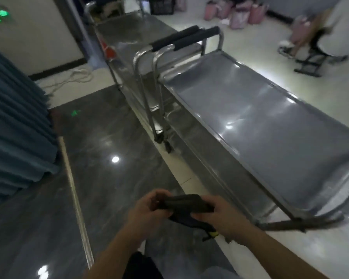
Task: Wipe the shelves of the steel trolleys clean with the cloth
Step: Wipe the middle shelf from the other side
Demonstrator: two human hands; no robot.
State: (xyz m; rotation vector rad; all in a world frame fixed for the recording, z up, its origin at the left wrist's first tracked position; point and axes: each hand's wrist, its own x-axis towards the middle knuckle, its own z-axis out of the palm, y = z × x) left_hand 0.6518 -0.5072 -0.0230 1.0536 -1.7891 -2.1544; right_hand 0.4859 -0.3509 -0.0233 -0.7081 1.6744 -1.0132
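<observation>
Holding a dark cloth (186, 206) between them at the lower middle of the frame, the left hand (147, 210) and the right hand (222, 214) have their fingers curled round its two ends, the left gripping the nearer-left end and the right pinching the other; the cloth is bunched or folded between them, with a loose tail and a small yellow tag hanging below the right hand. It is off the steel altogether, held in the air over the dark polished floor (113, 137). The nearest steel trolley (270, 121) runs from the middle of the frame to the right edge, its top shelf bare and glossy with light glare; a second trolley (129, 35) stands behind it toward the upper middle, and black-padded handles (191, 37) rise between the two. A lower shelf shows under the near trolley, partly hidden by the top one. The cloth looks soft, limp and light, so it should fold into a pad easily and will drape or slip loose if held by one corner; a flat palm over a folded pad seems the surest hold for wiping. The shelf steel looks smooth and slippery, with a raised rim where dirt may gather. Wiping appears not yet begun on this trolley. A blue pleated curtain (16, 117) fills the left edge, pink bags (238, 13) sit at the upper right, and a seated person's legs (302, 37) show at the far upper right.
</observation>
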